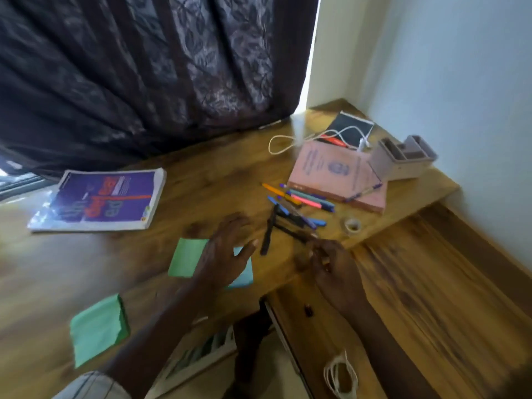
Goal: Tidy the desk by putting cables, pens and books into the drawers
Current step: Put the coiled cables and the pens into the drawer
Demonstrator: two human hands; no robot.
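Note:
Several coloured pens (302, 200) lie loose on the wooden desk (201, 168), in front of a pink book (331, 171). My right hand (335, 266) is closed on the near end of a black pen (290, 232). A second black pen (267, 233) lies flat between my hands. My left hand (223, 254) hovers open, fingers spread, over a green pad (184, 259). A purple book (106, 197) lies at the left. A white cable (283, 141) trails from a black notebook (352, 129). Below my right hand an open drawer (290, 312) holds a coiled white cable (341, 375).
A grey desk organizer (403, 159) stands by the right wall, with a tape roll (352, 225) near the desk's edge. Another green pad (99, 331) lies near the front left. A dark curtain (144, 67) hangs behind the desk. The frame is motion-blurred.

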